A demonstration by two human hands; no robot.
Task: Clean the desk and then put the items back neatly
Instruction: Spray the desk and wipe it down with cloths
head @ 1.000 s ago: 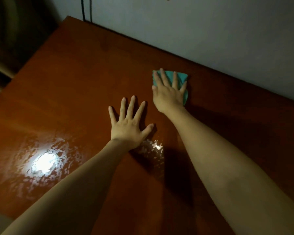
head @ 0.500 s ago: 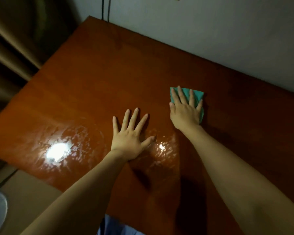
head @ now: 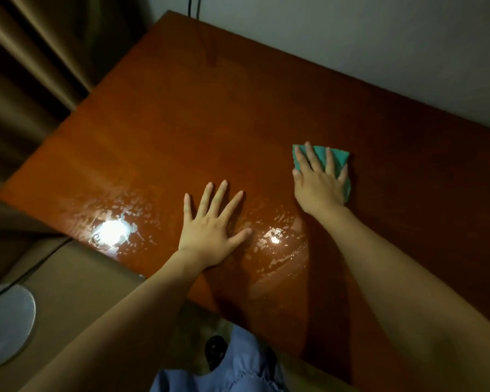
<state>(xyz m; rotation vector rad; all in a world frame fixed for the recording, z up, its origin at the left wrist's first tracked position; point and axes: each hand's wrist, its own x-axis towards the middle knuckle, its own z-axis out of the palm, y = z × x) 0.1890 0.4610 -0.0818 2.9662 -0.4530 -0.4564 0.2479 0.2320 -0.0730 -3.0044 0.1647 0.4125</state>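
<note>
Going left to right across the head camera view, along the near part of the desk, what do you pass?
White round object on the floor → bright light glare on the wet desk → left hand flat on the desk → smaller glare → right hand pressing the green cloth.

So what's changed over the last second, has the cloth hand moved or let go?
The right hand has drawn the green cloth back from the wall side toward the person, across the wooden desk. It has not let go: the fingers stay flat on the cloth. The left hand stays spread flat on the desk near the front edge. Much of the apparent shift is the camera itself moving.
</note>
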